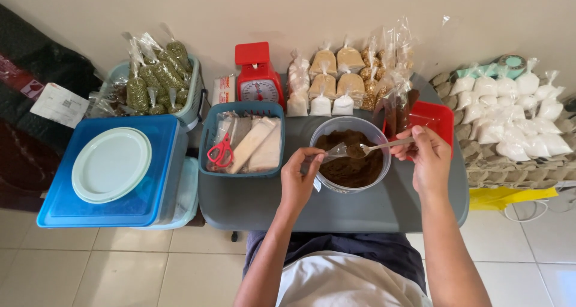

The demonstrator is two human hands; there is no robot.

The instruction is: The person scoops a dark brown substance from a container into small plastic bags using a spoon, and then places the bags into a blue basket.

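Brown powder fills round clear bowl, table centre. My right hand pinches metal spoon; my left hand grips thin clear bag open over it.

A: What's going on in the background here?

B: A plain cream wall is running across the top, with soft, even light falling on it. Pale square floor tiles are showing below. A dark grey table is sitting against the wall, and something dark is slumping in the left corner.
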